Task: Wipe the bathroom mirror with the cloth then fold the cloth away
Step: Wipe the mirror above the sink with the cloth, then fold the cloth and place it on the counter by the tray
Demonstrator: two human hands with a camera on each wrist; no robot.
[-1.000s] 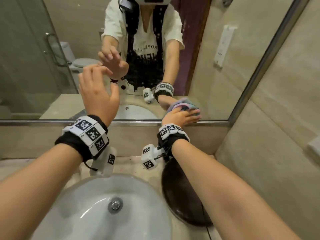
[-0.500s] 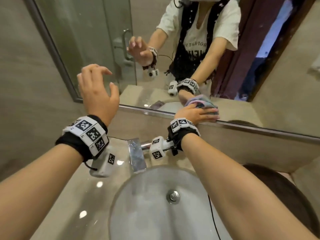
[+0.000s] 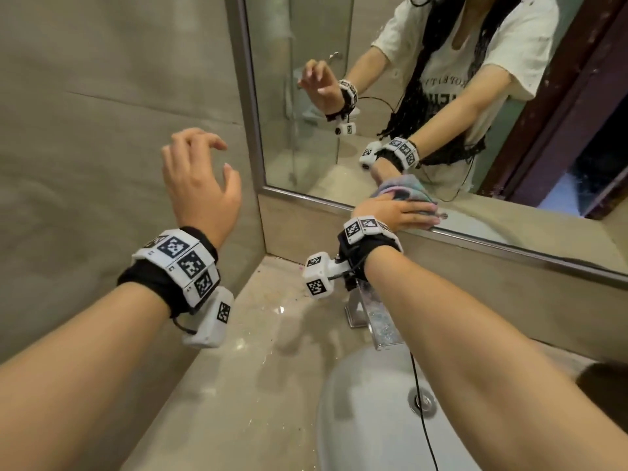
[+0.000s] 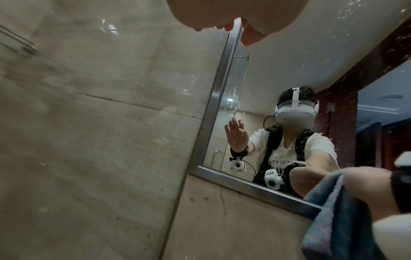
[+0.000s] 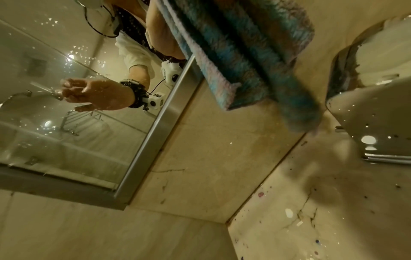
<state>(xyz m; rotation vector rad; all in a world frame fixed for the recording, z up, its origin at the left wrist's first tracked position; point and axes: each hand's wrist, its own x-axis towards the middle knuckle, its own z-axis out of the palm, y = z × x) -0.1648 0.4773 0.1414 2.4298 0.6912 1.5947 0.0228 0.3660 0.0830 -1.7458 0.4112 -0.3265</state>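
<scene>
A fluffy blue and pink cloth (image 3: pixel 404 188) lies against the lower edge of the mirror (image 3: pixel 306 130), close to its left corner. My right hand (image 3: pixel 397 212) presses it to the glass, fingers laid out straight along the metal frame; the thumb is hidden. In the right wrist view the cloth (image 5: pixel 244 52) hangs in folds over the frame of the mirror (image 5: pixel 66 123). My left hand (image 3: pixel 200 178) is raised in front of the left wall, apart from the glass. Its fingers are loosely curled and hold nothing. Water specks dot the mirror (image 4: pixel 278 79).
A white basin (image 3: pixel 373 419) sits below my right arm, with a chrome faucet (image 3: pixel 370 307) behind it. The beige counter (image 3: pixel 255 351) runs into the left wall corner. A dark round object (image 3: pixel 608 385) lies at the far right.
My right hand has slid the cloth leftward along the mirror's bottom edge toward the left corner, and my view has turned left with it. The left hand stays raised and empty.
</scene>
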